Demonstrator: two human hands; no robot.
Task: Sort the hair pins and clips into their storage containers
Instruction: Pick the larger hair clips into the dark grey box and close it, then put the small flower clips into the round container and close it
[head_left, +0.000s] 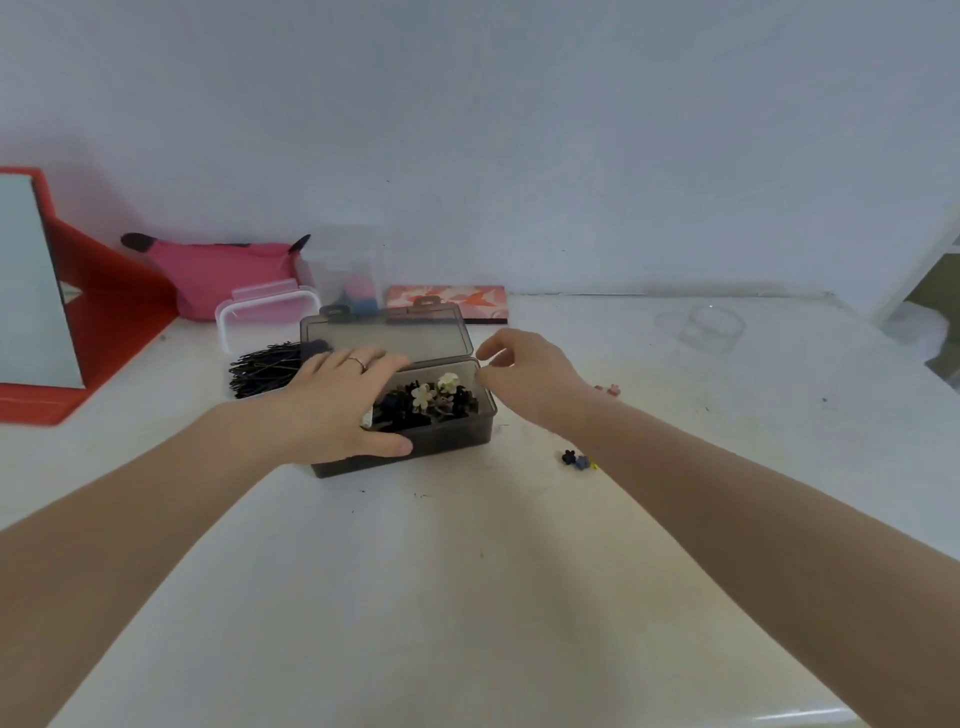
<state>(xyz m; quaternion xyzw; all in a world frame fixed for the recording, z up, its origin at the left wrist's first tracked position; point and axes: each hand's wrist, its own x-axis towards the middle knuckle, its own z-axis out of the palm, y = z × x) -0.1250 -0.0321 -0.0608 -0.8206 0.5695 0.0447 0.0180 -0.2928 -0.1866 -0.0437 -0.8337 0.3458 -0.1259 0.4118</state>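
Note:
A smoky grey plastic box (457, 441) stands mid-table with its hinged lid (389, 335) laid open behind it. Inside lie several small dark clips and two cream flower clips (423, 396). My left hand (337, 400) holds the box's left half, with the fingers across the top and the thumb against the front wall. Just over the box's right rim hovers my right hand (524, 379), fingers loosely curled with nothing visible in them. A heap of black hair pins (262, 370) lies left of the box. Loose small clips sit right of it: dark blue ones (575, 459) and a pink one (609, 388).
A clear container with a white rim (260, 317) and a taller clear box (343, 265) stand behind the pins. A red-framed mirror (36, 296) is at far left, with a pink pouch (218, 270) beside it. A patterned flat case (447, 301) is at the back and a clear round tub (714, 325) at right.

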